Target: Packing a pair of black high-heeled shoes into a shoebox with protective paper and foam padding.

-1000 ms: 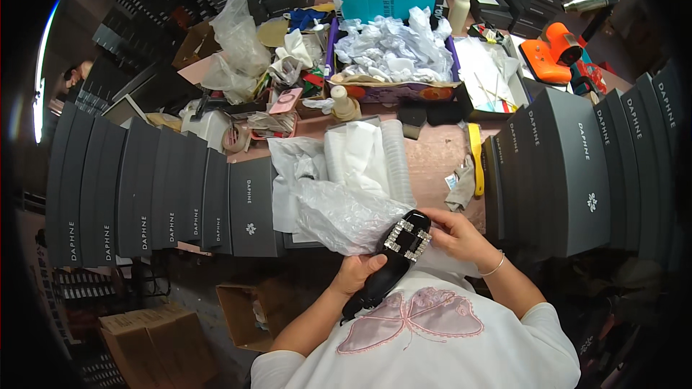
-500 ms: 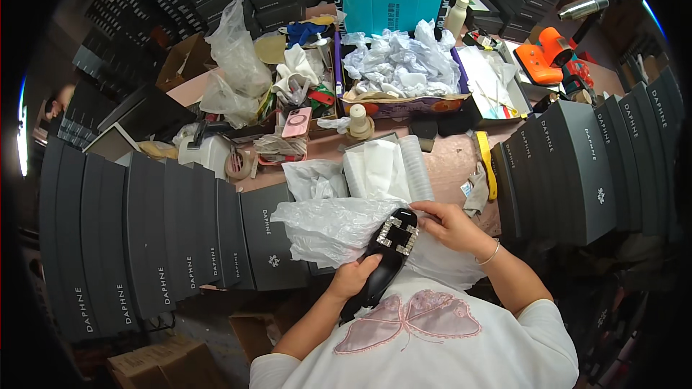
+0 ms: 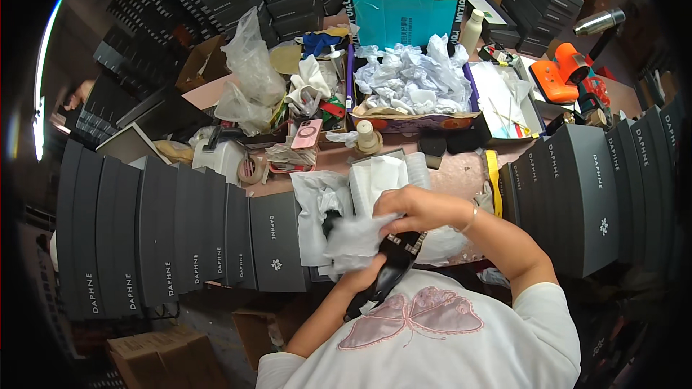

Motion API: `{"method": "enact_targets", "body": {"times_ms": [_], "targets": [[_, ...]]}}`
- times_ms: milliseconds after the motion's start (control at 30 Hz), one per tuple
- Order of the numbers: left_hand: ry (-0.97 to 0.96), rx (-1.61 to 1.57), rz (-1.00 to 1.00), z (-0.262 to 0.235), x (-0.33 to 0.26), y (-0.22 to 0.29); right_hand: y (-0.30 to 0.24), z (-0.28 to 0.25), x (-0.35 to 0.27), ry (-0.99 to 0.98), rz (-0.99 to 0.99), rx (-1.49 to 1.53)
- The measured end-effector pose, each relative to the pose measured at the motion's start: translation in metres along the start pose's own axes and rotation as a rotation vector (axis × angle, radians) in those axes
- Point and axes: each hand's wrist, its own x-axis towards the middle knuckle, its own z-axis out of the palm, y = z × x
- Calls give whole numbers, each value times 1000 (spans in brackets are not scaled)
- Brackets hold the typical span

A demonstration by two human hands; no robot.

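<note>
A black shoe with a square rhinestone buckle slants in front of my chest. My left hand is closed round its side, fingers partly hidden. My right hand pinches a piece of white tissue paper just above the buckle and partly covers it. The tissue is smeared by motion and hangs over to the left of the shoe. Beyond lies crumpled white paper with something dark in its folds, beside folded white paper and a translucent ribbed wrap.
Dark grey shoe boxes stand in rows at left and right. At the back, a purple-edged box brims with crumpled tissue. A pink phone, a tape roll, a yellow-handled tool and an orange device lie around.
My right hand has moved left from the shoe's toe and now grips tissue. The large sheet left of the shoe is bunched smaller. The shoe stays in my left hand. The whole view has shifted slightly.
</note>
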Motion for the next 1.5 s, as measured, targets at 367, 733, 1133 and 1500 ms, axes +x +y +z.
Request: {"method": "enact_targets", "body": {"times_ms": [367, 733, 1133, 1500], "targets": [[-58, -823, -376, -8, 10, 11, -18, 78, -38, 230, -8, -921], [3, -789, -421, -3, 21, 5, -26, 105, -33, 170, 129, -896], [127, -690, -309, -22, 14, 0, 80, 7, -63, 129, 479, 55], [565, -595, -267, -2, 74, -65, 58, 2, 42, 481, 300, -287]]}}
